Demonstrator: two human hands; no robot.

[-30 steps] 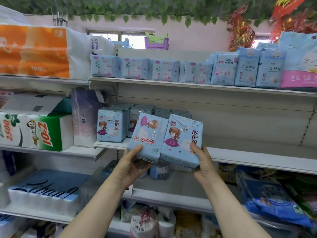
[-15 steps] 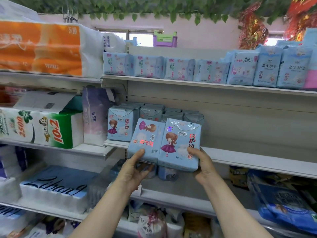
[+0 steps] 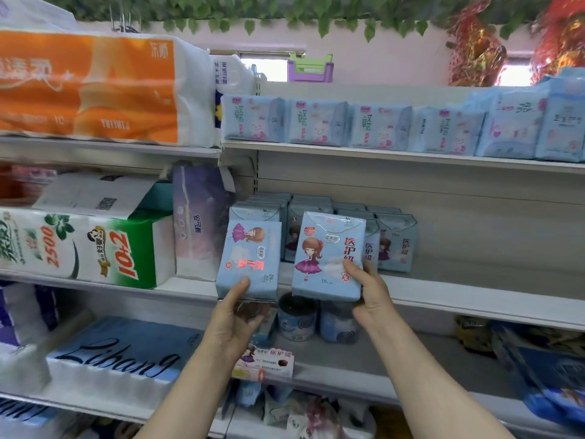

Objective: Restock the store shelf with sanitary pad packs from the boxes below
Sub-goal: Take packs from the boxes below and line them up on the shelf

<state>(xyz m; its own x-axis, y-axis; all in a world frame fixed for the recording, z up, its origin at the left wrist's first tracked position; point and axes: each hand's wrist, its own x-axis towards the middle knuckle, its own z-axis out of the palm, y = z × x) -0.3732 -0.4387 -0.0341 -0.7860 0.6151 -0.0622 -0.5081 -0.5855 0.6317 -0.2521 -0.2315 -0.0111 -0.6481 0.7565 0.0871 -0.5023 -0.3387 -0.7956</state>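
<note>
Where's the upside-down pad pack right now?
Head view, centre-left: the upside-down pad pack is in the left hand, before the middle shelf, beside the upright pack.

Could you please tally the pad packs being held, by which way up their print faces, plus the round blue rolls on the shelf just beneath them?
Upright pad pack, held by the right hand: 1
Upside-down pad pack, held by the left hand: 1
Round blue rolls: 2
Total: 4
</note>
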